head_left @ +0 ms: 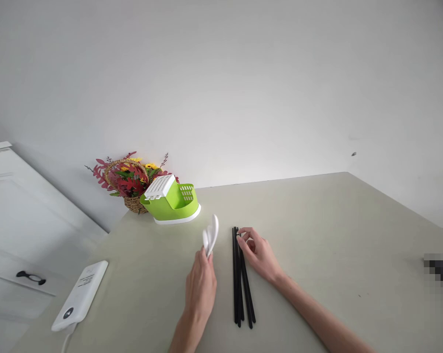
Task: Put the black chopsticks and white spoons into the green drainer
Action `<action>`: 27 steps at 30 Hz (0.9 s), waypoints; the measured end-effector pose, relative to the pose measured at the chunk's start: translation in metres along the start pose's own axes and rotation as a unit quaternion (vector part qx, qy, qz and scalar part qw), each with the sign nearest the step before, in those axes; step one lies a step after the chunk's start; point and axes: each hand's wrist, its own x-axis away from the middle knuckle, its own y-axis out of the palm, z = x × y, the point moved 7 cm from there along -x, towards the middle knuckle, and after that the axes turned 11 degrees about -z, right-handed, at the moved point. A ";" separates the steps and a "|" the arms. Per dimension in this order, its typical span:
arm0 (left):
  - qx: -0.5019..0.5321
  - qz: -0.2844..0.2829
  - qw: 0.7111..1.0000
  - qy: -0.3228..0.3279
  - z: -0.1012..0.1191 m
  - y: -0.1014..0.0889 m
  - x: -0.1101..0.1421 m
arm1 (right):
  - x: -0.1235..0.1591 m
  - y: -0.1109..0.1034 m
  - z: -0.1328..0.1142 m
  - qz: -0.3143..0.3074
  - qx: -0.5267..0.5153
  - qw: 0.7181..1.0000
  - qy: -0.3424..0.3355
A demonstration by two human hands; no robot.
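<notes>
My left hand (pixel 202 284) is closed around the handles of some white spoons (pixel 211 234), whose bowls point up and away from me. They are held above the table, and their exact number is hard to make out. To their right lie several black chopsticks (pixel 239 284) in a loose, slightly fanned bundle. My right hand (pixel 256 250) is at the far end of this bundle, thumb and index finger pinched at a chopstick's tip, the other fingers curled. Beyond my left hand stands a green utensil holder (pixel 177 212) with a white slotted top and white base.
A wicker basket (pixel 135 204) of red and yellow artificial flowers stands behind the holder, by the wall. At the left table edge lies a white oblong device (pixel 82 294) with a cable. A white cabinet (pixel 26 230) is beyond that edge. A pixelated dark object (pixel 442 269) is far right.
</notes>
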 end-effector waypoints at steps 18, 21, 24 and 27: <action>0.154 -0.015 0.981 0.117 0.097 0.003 -0.011 | 0.000 -0.021 0.005 0.056 -0.095 0.994 0.017; 0.151 -0.014 0.981 0.123 0.102 0.001 -0.014 | 0.003 -0.019 -0.003 0.053 -0.125 0.991 0.001; 0.157 -0.022 0.980 0.119 0.107 -0.001 -0.017 | 0.006 -0.019 -0.011 0.039 -0.159 0.986 0.002; 0.148 -0.034 0.982 0.110 0.113 -0.002 -0.020 | 0.007 -0.018 -0.018 0.002 -0.185 0.983 0.008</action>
